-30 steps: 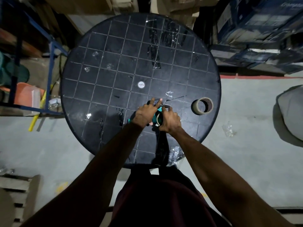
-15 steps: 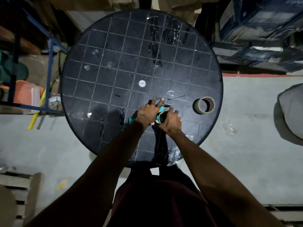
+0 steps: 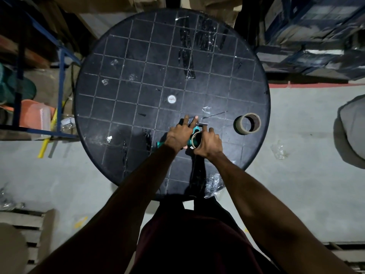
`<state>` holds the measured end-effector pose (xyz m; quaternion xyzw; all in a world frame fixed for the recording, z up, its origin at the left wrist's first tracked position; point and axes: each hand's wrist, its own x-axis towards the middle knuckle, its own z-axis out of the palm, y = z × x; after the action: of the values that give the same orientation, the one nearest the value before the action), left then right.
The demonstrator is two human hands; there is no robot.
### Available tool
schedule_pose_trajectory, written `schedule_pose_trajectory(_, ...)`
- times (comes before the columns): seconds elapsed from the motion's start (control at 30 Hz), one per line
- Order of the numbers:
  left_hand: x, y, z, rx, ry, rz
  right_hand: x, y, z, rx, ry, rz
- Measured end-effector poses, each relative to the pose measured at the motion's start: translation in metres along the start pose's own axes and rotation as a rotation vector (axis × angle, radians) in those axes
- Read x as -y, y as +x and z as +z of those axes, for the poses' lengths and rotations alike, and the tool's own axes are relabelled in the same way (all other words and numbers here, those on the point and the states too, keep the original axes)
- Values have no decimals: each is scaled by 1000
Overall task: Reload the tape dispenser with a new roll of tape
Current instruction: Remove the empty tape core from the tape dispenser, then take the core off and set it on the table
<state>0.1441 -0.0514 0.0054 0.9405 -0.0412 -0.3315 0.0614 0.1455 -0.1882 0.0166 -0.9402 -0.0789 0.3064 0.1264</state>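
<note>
Hands met at the near right part of the round black table [image 3: 122, 91]. The left hand [image 3: 178, 135] pressed down on the teal tape dispenser [image 3: 195, 129], two fingers stretched far over its front. The right hand [image 3: 209, 143] curled around a tape roll [image 3: 194, 140] seated in it. Another roll [image 3: 247, 123] stood alone to the right, near the rim.

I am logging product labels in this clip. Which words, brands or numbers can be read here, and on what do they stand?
No text can be read in this view.
White disc at the table's centre: faint marks, too small and blurred to read.
Boxes at top right: print too dark and blurred to read.
Teal tape dispenser and spare roll: no label shows.
</note>
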Motion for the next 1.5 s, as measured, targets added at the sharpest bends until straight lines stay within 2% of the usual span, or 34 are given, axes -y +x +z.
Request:
schedule_pose_trajectory(0.27,0,1,3,-24,-3,0,-1,-4,-4,-5,26,-8)
schedule_pose_trajectory(0.47,2,10,11,-33,-15,0,-10,-18,-12,-67,53,-4)
schedule_pose_trajectory(0.77,14,8,14,-51,-90,46,-27,-37,-33,-102,217,3)
schedule_pose_trajectory(0.83,16,4,3,-101,-249,53,-29,-34,-39,-153,242,-43)
schedule_pose_trajectory(0.97,5,-23,-40,-274,-920,-31,-16,-30,-71,-269,285,-192)
schedule_pose_trajectory(1.1,1,-61,-88,-303,-1419,-40,13,-28,-106,-384,333,-369)
schedule_pose_trajectory(1.3,21,-107,-135,-553,-1648,45,69,-29,-153,-481,351,-606)
schedule_pose_trajectory(1.5,61,-136,-164,-795,-1740,-38,122,-37,-178,-513,432,-731)
